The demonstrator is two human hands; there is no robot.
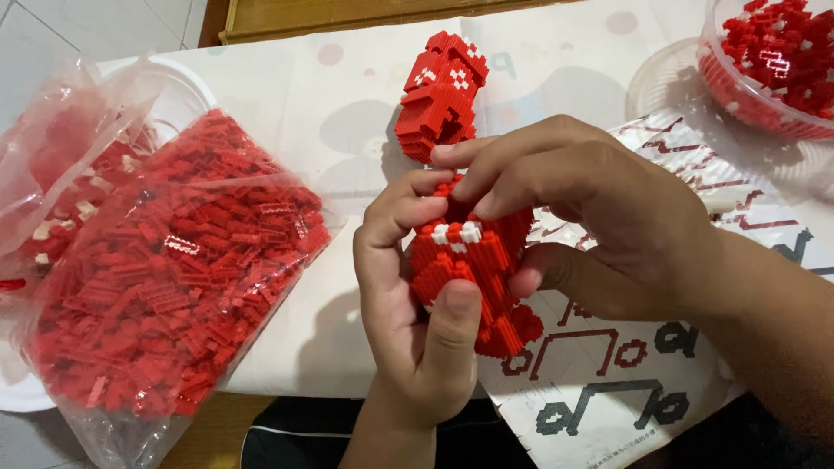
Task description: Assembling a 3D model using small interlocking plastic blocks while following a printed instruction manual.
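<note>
Both hands grip the red brick model (469, 278) above the bench (347, 174), left hand (408, 304) clasping its base, right hand (591, 226) pinching its top; excess pressure could snap layers apart.

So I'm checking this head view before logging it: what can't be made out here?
- Red brick model: its top and sides are covered by the left hand and right hand.
- Whether a loose brick sits under the right fingertips: too small to tell.
- Clear tub of red bricks: cut off by the top right edge.
- Printed sheet: partly hidden by the right forearm.
</note>
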